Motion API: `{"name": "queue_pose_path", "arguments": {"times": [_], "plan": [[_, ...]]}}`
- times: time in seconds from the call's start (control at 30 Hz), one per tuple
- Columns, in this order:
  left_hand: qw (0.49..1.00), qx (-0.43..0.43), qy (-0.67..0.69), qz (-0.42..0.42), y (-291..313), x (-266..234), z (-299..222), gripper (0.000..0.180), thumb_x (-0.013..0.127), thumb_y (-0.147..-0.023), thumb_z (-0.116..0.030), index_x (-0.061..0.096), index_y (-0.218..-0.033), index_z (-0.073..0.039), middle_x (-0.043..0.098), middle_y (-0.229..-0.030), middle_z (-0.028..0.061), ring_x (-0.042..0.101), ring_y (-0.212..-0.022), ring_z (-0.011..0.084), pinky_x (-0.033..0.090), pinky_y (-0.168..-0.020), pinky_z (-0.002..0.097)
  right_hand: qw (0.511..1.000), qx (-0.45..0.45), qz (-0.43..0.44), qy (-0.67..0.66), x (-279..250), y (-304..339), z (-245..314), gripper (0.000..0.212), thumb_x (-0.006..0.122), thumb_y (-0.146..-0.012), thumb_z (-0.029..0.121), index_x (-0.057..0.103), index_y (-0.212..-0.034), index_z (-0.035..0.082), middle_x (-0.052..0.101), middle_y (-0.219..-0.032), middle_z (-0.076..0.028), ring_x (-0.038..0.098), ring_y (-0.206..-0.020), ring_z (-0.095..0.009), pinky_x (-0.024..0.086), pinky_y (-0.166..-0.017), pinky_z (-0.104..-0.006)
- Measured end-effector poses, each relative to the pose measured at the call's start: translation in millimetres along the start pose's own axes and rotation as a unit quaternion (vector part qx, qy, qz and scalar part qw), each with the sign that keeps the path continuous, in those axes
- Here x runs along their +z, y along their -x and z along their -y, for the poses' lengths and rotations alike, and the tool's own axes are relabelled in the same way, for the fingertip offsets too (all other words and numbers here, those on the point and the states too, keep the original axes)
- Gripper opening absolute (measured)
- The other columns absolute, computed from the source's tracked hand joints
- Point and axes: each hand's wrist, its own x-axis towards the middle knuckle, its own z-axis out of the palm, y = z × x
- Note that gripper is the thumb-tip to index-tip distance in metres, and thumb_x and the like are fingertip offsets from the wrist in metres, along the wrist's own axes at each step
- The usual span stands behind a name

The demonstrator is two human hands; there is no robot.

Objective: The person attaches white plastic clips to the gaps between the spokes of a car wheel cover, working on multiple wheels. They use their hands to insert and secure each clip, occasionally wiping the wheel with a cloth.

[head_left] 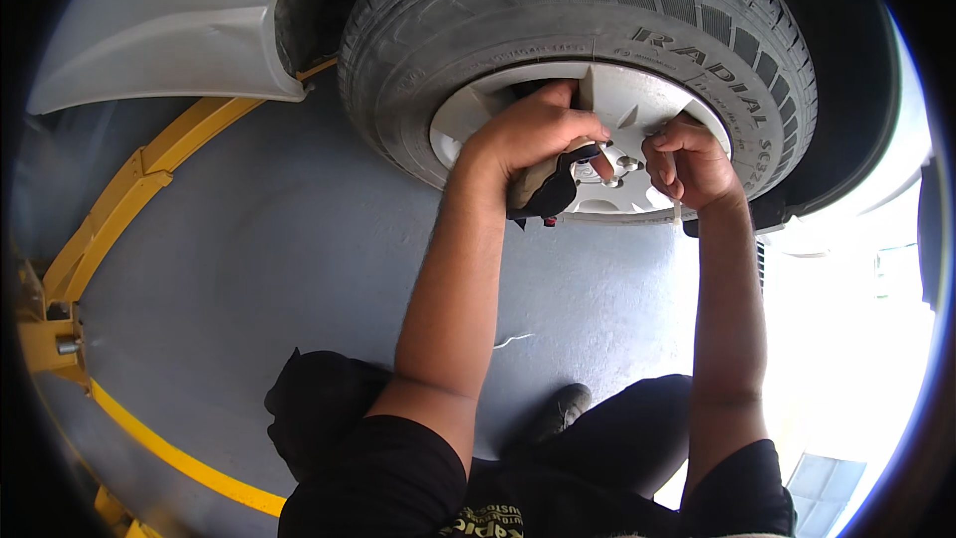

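Note:
A car wheel (633, 201) with silver spokes hangs in front of me, its black tire (478, 35) around it. My left hand (543, 128) is closed at the left of the hub, over a tan-and-black object (546, 189) that looks like a hand-held power tool. That object is partly hidden under the wrist, and its exact kind does not show. Shiny lug nuts (625, 165) show between the hands. To the right of them, my right hand (694, 164) has its fingers curled together close to the rim; whatever they hold is hidden.
A yellow lift arm (189, 130) curves along the left beneath the pale car body panel (179, 40). A yellow line (179, 453) crosses the grey floor (259, 239). A thin whitish strip (513, 341) lies near my shoe (573, 403). Glare washes out the right side.

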Motion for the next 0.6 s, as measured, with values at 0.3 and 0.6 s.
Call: {"name": "queue_pose_path", "arguments": {"times": [0.3, 0.6], "plan": [[0.998, 0.067, 0.013, -0.017, 1, 8, 10, 0.058, 0.066, -0.084, -0.012, 0.051, -0.136, 0.009, 0.067, -0.117, 0.0235, 0.076, -0.080, 0.0266, 0.060, -0.068, 0.0333, 0.993, -0.008, -0.075, 0.091, 5, 1, 0, 0.016, 0.063, -0.086, 0.006, 0.067, -0.079, -0.008, 0.066, -0.061, -0.017, 0.058, -0.040, -0.019, 0.048, -0.040, -0.0260], [0.994, 0.099, -0.013, -0.033, 0, 14, 16, 0.060, 0.066, -0.085, -0.012, 0.048, -0.139, 0.005, 0.066, -0.113, 0.0176, 0.073, -0.078, 0.0256, 0.059, -0.069, 0.0316, 0.995, -0.018, -0.065, 0.080, 2, -1, -2, 0.011, 0.062, -0.087, 0.005, 0.065, -0.085, -0.006, 0.060, -0.055, -0.009, 0.051, -0.037, -0.013, 0.042, -0.035, -0.0234]]}}
